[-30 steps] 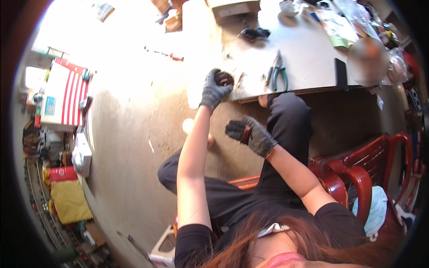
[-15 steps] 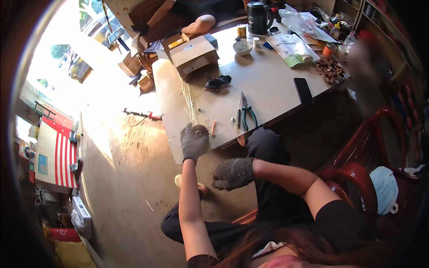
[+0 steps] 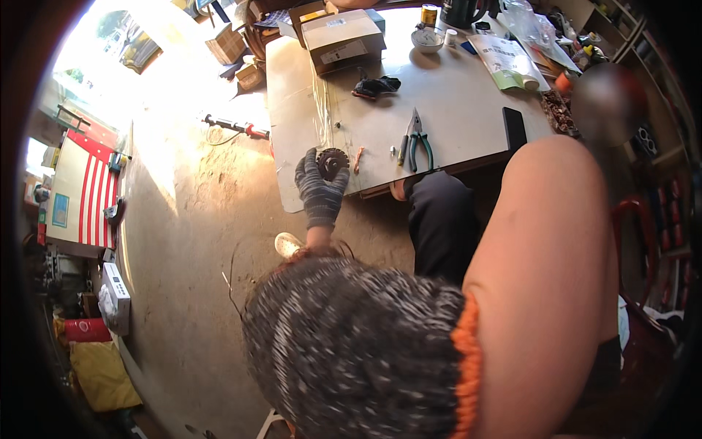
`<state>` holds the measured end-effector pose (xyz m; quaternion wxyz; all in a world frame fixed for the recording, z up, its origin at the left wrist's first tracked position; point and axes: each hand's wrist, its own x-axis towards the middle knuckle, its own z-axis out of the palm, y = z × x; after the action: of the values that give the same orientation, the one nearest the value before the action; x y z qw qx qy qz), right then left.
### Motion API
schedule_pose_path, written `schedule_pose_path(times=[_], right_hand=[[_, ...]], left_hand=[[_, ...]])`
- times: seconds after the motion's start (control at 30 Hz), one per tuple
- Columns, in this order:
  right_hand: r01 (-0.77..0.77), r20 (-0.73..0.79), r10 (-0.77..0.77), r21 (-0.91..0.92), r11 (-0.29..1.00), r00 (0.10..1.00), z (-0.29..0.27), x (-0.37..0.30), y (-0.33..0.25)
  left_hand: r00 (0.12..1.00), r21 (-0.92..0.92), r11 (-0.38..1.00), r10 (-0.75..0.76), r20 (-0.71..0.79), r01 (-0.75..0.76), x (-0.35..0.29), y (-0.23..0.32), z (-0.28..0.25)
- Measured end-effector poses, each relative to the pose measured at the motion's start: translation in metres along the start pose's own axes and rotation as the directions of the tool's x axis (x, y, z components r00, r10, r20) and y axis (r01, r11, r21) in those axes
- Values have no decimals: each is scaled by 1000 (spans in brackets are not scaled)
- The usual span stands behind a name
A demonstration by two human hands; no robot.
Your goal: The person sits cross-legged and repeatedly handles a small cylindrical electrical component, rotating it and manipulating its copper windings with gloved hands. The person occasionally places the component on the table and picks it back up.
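Observation:
My left hand (image 3: 320, 194), in a dark grey knit glove, is at the table's near left edge. Its fingers close around a dark round toothed disc (image 3: 333, 164). Right beside the disc lies a small orange-handled piece (image 3: 358, 159). My right hand (image 3: 358, 344), in a dark speckled glove with an orange cuff, is raised very close and fills the lower middle; its fingers are hidden and smeared by motion. Pliers with green handles (image 3: 420, 146) and a thin dark-handled tool (image 3: 403, 151) lie farther right on the table (image 3: 453, 110).
Toward the back stand a cardboard box (image 3: 344, 40), a bowl (image 3: 427, 41) and a dark jug (image 3: 459, 11). A crumpled black cloth (image 3: 376, 87) sits mid-table. A black phone (image 3: 514, 129) lies at the right edge. On the floor at left is a red-ended tool (image 3: 238, 127).
My right hand has come up from beside my knee to very near the view. The left hand stays at the disc. The whole view has shifted, so the table sits higher.

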<state>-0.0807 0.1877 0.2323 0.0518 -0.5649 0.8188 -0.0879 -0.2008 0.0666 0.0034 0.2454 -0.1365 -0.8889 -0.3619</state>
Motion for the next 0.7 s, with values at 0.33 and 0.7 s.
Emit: schedule_pose_path(times=[0.33, 0.7], right_hand=[[16, 2, -16, 15, 1000, 1000, -4, 5, -5], [58, -23, -57, 60, 997, 998, 0, 10, -7]], left_hand=[[999, -57, 997, -46, -2, 46, -14, 1, -12], [996, -139, 987, -81, 25, 83, -31, 1, -29]])
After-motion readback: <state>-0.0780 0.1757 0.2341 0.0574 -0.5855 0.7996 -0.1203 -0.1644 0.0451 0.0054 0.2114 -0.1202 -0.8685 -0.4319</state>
